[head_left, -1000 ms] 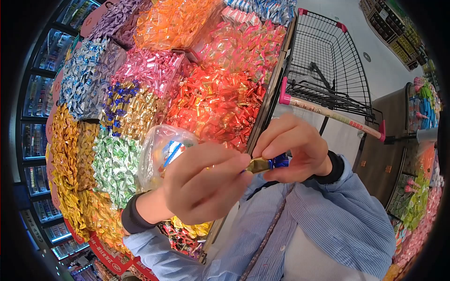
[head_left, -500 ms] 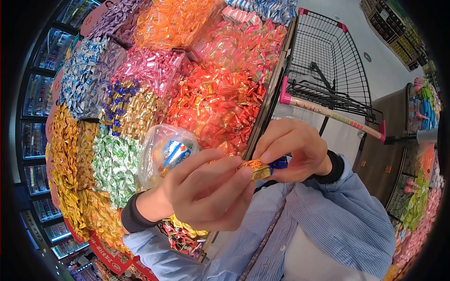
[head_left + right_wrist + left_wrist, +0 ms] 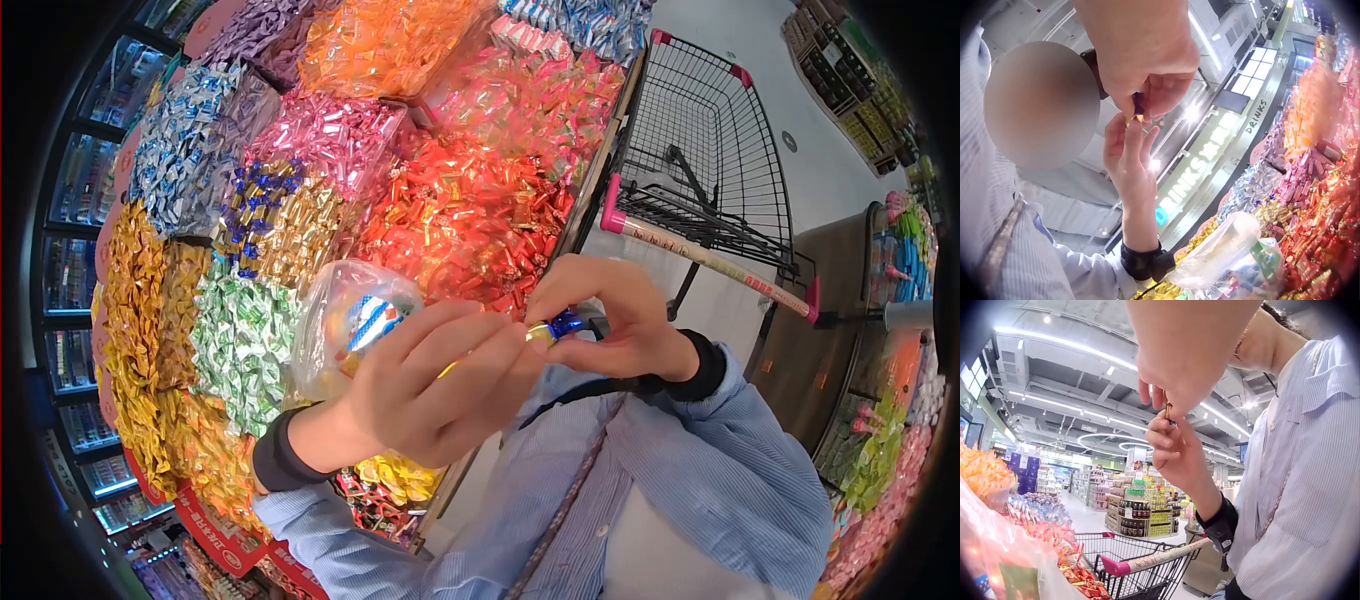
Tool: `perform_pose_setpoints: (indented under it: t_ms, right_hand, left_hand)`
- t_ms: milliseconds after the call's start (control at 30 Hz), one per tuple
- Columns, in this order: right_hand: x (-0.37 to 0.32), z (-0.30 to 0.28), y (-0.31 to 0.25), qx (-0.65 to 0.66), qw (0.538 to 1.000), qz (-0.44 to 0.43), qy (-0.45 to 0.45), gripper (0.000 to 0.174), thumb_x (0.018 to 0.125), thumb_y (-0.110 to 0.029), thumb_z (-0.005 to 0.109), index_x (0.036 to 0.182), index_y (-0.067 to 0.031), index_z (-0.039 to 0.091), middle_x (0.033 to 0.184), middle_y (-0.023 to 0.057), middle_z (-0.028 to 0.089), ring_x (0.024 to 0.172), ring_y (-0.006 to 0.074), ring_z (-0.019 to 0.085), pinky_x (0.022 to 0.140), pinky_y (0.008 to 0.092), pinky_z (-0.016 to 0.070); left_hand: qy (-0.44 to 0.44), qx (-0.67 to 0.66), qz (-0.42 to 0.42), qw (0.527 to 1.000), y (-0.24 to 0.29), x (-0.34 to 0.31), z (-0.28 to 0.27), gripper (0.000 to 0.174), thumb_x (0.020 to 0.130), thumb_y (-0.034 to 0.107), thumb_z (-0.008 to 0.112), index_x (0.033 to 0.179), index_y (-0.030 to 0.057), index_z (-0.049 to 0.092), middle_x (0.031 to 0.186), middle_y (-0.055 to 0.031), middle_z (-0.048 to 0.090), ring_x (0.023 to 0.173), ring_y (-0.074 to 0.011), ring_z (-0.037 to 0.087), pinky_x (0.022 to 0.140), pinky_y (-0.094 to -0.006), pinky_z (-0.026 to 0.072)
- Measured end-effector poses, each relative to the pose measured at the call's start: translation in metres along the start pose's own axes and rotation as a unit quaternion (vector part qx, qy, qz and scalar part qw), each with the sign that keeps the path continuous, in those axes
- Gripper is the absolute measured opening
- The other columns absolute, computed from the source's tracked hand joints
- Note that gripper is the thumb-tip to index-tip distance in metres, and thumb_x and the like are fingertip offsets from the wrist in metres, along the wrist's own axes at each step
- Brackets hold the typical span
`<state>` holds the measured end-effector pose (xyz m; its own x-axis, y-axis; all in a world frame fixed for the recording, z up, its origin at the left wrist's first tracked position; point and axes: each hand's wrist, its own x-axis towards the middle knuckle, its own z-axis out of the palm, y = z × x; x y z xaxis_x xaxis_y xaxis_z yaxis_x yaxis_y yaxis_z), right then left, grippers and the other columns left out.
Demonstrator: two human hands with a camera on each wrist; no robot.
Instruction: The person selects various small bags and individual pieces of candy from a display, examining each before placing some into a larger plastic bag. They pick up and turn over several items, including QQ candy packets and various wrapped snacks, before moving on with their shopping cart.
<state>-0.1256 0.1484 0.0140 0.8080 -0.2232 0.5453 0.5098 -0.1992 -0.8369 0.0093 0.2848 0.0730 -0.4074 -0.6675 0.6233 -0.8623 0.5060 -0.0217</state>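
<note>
A wrapped candy [image 3: 545, 331] in gold foil with a blue twisted end is held between both hands in front of the chest. My right hand [image 3: 612, 318] pinches the blue end between thumb and fingers. At the gold end, my left hand [image 3: 445, 385] pinches with its fingers drawn together, hiding much of that side. The right wrist view shows the purple-blue end of the candy [image 3: 1139, 101] at the right fingertips, with the left hand [image 3: 1130, 164] just below. Behind the left hand is a clear plastic bag [image 3: 322, 335] with blue-and-white striped contents.
Heaps of wrapped candies fill the sloped display, among them red ones [image 3: 465, 220], green-and-white ones [image 3: 245, 350] and orange ones [image 3: 390, 45]. A wire shopping cart [image 3: 700, 120] with a pale handle [image 3: 700, 256] stands on the right. Drink shelves [image 3: 70, 270] line the far left.
Both hands keep hold of the candy; its printed gold body showed more half a second ago and is now mostly covered by fingers. The head view has shifted slightly.
</note>
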Motion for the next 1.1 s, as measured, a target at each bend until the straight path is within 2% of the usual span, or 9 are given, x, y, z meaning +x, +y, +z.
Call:
perform_pose_setpoints:
  t_ms: [67,133,267,333,367,467,700,933,1100]
  right_hand:
    - [0.0,0.001,0.009,-0.021,0.997,0.064,-0.035,0.024,0.071,-0.006,0.065,0.094,-0.0055,0.056,0.082,0.0022,0.055,0.064,0.0102,0.052,0.052,0.0207,0.0415]
    - [-0.003,0.003,0.019,-0.01,0.991,0.13,0.023,0.02,0.076,-0.009,0.061,0.095,-0.0064,0.055,0.082,0.0005,0.055,0.066,0.0074,0.05,0.054,0.0204,0.0404]
    - [-0.011,-0.008,0.038,-0.01,0.974,0.21,0.086,0.018,0.081,-0.013,0.055,0.097,-0.0055,0.052,0.085,0.0003,0.055,0.07,0.0053,0.051,0.055,0.018,0.0407]
    - [-0.014,-0.016,0.041,-0.018,0.97,0.229,0.076,0.017,0.082,-0.012,0.051,0.097,-0.0048,0.05,0.087,0.0028,0.056,0.069,0.0061,0.052,0.053,0.0172,0.0417]
    - [-0.016,-0.018,0.042,-0.002,0.966,0.242,0.089,0.017,0.082,-0.013,0.054,0.096,-0.0041,0.054,0.084,-0.0002,0.056,0.071,0.0032,0.051,0.055,0.0162,0.0397]
    - [-0.019,-0.022,0.047,-0.019,0.963,0.254,0.086,0.017,0.082,-0.013,0.055,0.096,-0.0038,0.054,0.083,-0.0002,0.056,0.071,0.0032,0.051,0.054,0.0167,0.0399]
    - [-0.018,-0.02,0.051,-0.022,0.969,0.235,0.07,0.016,0.082,-0.013,0.053,0.095,-0.0035,0.053,0.084,0.0012,0.056,0.069,0.0045,0.051,0.053,0.017,0.0405]
    - [-0.02,-0.022,0.049,0.009,0.966,0.24,0.09,0.016,0.082,-0.012,0.054,0.095,-0.003,0.054,0.083,0.0007,0.056,0.068,0.0046,0.052,0.054,0.0171,0.041]
    - [-0.031,-0.029,0.055,0.009,0.964,0.254,0.078,0.015,0.084,-0.013,0.05,0.096,-0.0042,0.05,0.085,0.0035,0.056,0.065,0.0064,0.051,0.052,0.0186,0.042]
  left_hand:
    - [-0.041,0.015,-0.047,0.998,-0.001,-0.004,-0.005,0.026,0.06,0.006,0.067,0.083,-0.0012,0.057,0.081,-0.0098,0.056,0.073,-0.0213,0.056,0.06,-0.0299,0.0469]
    - [-0.07,0.044,-0.171,0.982,-0.005,-0.009,-0.021,0.025,0.061,0.005,0.067,0.083,-0.0013,0.057,0.079,-0.0098,0.056,0.071,-0.0218,0.056,0.059,-0.0298,0.0455]
    - [-0.052,0.012,-0.427,0.903,-0.021,-0.032,-0.048,0.021,0.065,0.002,0.065,0.084,0.0009,0.058,0.077,-0.0101,0.057,0.069,-0.0262,0.054,0.061,-0.0338,0.0431]
    - [-0.104,0.009,-0.485,0.868,-0.024,-0.053,-0.052,0.021,0.065,0.002,0.066,0.084,-0.0006,0.058,0.079,-0.0114,0.058,0.073,-0.026,0.055,0.064,-0.0319,0.0431]
    - [-0.13,0.006,-0.512,0.849,-0.024,-0.063,-0.052,0.021,0.065,0.002,0.066,0.084,-0.0014,0.057,0.081,-0.012,0.058,0.075,-0.0259,0.056,0.065,-0.031,0.0431]
    - [-0.176,0.039,-0.463,0.868,-0.021,-0.086,-0.043,0.022,0.063,0.004,0.066,0.083,0.0005,0.059,0.077,-0.0112,0.056,0.074,-0.0283,0.054,0.064,-0.0347,0.0426]
    - [-0.222,0.056,-0.459,0.859,-0.015,-0.089,-0.041,0.025,0.061,0.004,0.068,0.084,0.0025,0.059,0.083,-0.0104,0.058,0.081,-0.0276,0.053,0.071,-0.033,0.0419]
    - [-0.167,0.057,-0.467,0.867,-0.014,-0.087,-0.038,0.022,0.061,0.0,0.066,0.082,0.002,0.058,0.082,-0.0105,0.058,0.079,-0.0283,0.053,0.069,-0.0343,0.0417]
    - [-0.074,0.062,-0.502,0.859,0.001,-0.084,-0.034,0.016,0.066,0.0,0.064,0.082,0.0013,0.057,0.081,-0.0103,0.058,0.076,-0.0263,0.055,0.068,-0.0319,0.0426]
